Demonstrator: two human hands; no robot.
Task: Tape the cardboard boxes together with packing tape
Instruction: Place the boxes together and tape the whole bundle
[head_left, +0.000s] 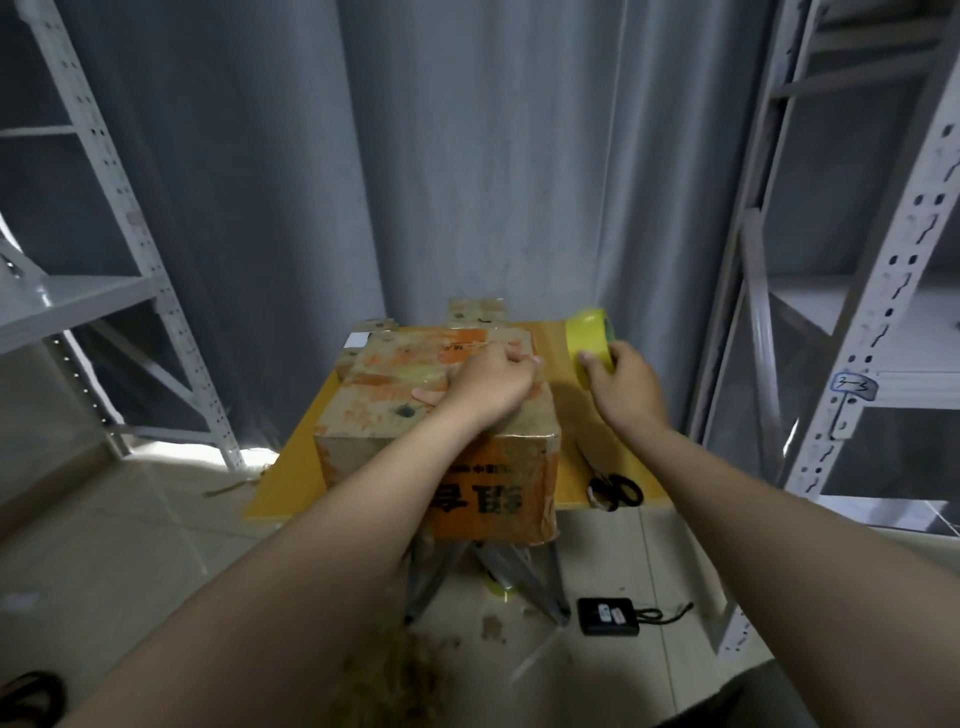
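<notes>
Worn cardboard boxes (374, 415) with orange print, set end to end in the middle of a yellow table (288, 478), the near face carrying large dark characters upside down to the camera; exact seam between them hard to make out. Left grip (491, 387) pressed down on the top of the boxes near the right edge, thumb laid flat on the cardboard, fingers bent over; impossible to tell whether anything is pinched beneath them. Right grip (626, 387) just beside the boxes on the right, above the table, clasped round a yellow tape roll (589, 332) held on edge, thumb on its near face. Black-handled scissors (615, 491) lying at the near right corner of the table, apart from the boxes. Under the table, grey metal legs and scraps on the tiled floor (156, 530), plus a small black device (608, 616) with a cord to the right. Grey metal shelving (909, 234) on both sides, a handwritten tag on the right-hand rack. Grey curtain (467, 156) behind everything.
</notes>
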